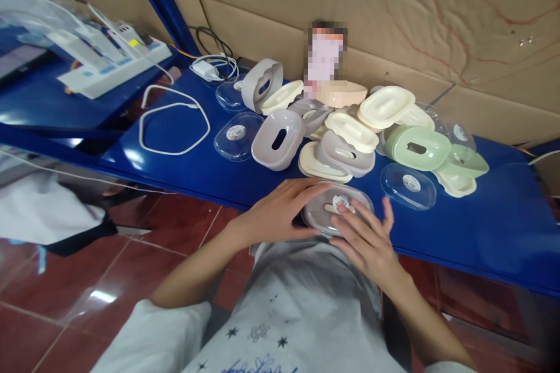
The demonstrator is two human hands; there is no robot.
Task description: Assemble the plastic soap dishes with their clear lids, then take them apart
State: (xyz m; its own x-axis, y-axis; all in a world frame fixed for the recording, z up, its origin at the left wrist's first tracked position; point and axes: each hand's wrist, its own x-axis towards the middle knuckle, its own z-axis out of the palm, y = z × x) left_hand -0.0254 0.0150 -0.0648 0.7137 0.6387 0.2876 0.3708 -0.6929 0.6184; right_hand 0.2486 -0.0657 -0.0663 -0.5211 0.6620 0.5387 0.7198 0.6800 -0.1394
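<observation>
At the table's front edge, close to my body, sits a grey oval soap dish (317,218) under a clear lid with a round white sticker. My left hand (280,213) grips its left side, thumb and fingers spread along the rim. My right hand (371,239) lies with its fingers stretched out over the right part of the lid, touching the sticker. Just behind are a cream tray (317,166) and another grey dish (350,157) with a slot. To the right a loose clear lid (408,186) rests on the table.
Grey, cream and green dishes (417,148) are piled along the back of the blue table (481,239). More clear lids (238,135) lie left of the pile. A phone (324,55) leans against the cardboard. A white cable (175,152) and power strip (114,73) are at left.
</observation>
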